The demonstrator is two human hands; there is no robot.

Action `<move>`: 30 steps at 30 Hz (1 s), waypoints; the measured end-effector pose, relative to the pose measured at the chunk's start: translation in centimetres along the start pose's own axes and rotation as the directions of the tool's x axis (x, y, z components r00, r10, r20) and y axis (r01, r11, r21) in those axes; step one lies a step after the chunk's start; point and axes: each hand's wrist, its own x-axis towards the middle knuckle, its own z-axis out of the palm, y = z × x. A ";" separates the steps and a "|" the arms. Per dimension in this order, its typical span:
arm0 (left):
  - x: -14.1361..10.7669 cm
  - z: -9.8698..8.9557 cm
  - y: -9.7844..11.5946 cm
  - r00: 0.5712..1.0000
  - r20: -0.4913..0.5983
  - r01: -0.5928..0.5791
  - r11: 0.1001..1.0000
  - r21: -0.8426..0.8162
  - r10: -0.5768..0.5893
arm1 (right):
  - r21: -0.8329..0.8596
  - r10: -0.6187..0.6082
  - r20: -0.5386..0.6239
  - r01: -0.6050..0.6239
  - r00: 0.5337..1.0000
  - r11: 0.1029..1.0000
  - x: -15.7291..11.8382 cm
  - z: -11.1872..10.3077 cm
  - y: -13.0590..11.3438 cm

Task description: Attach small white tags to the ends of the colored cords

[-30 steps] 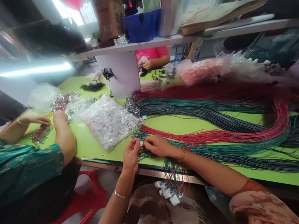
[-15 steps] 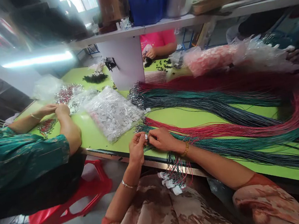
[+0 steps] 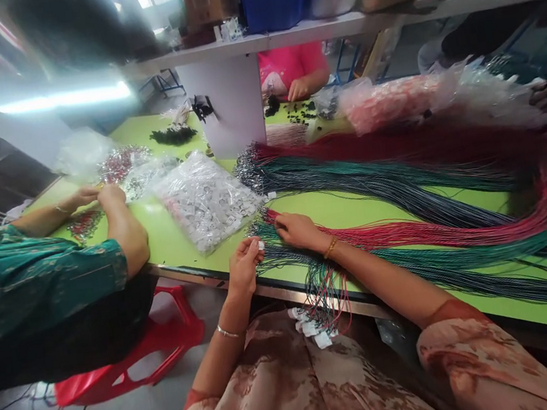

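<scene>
My left hand [image 3: 243, 267] pinches a small white plastic connector [image 3: 261, 245] between thumb and fingertips, just over the table's front edge. Farther forward and to the right, my right hand [image 3: 300, 231] is closed at the terminal end of the red wires [image 3: 383, 234], its fingertips on the wire ends. Green wires [image 3: 411, 258] and black wires [image 3: 465, 284] run alongside, their metal-tipped ends near both hands. Below my right wrist, finished leads with white connectors [image 3: 315, 330] hang over the table edge toward my lap.
A clear bag of white connectors [image 3: 210, 203] lies beyond my left hand. Farther back stretch more dark red wires [image 3: 347, 148]. A co-worker's hands [image 3: 101, 194] work at the left, above a red stool [image 3: 137, 357]. Another person's hand [image 3: 299, 88] is across the table, under a shelf [image 3: 311, 30].
My right hand has moved away from the connector, forward to the red wire ends. My left hand has drawn slightly back and left, still holding the connector.
</scene>
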 end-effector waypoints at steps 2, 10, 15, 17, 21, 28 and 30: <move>0.0 0.3 -0.1 1.000 0.005 0.003 1.000 -0.014 -0.003 | -0.026 0.002 -0.001 -0.002 1.000 1.000 -0.1 0.1 0.0; 0.3 0.9 -1.1 0.999 -0.004 0.043 0.992 -0.122 -0.044 | 0.056 0.007 -0.027 -0.006 1.000 0.998 -0.2 -0.9 0.8; 0.5 0.7 -1.4 0.999 -0.007 0.041 0.991 -0.126 -0.043 | 0.182 -0.071 -0.039 0.077 0.997 0.980 -0.3 -1.6 1.8; 0.5 0.7 -1.5 0.999 0.004 0.042 0.992 -0.116 -0.041 | 0.187 -0.050 -0.070 0.063 0.996 0.980 -0.5 -1.9 2.1; 0.3 1.0 -1.3 0.999 0.008 0.032 0.992 -0.123 -0.031 | 0.209 -0.007 -0.095 0.026 0.995 0.977 -0.6 -2.3 2.3; 0.3 1.6 -1.2 1.000 0.014 0.030 0.989 -0.144 -0.028 | 0.620 -0.059 -0.110 0.115 0.992 0.776 1.3 -1.7 0.3; 0.3 1.5 -1.3 1.000 0.016 0.029 0.989 -0.148 -0.027 | 0.691 -0.074 -0.120 0.137 0.990 0.710 1.7 -1.7 -0.5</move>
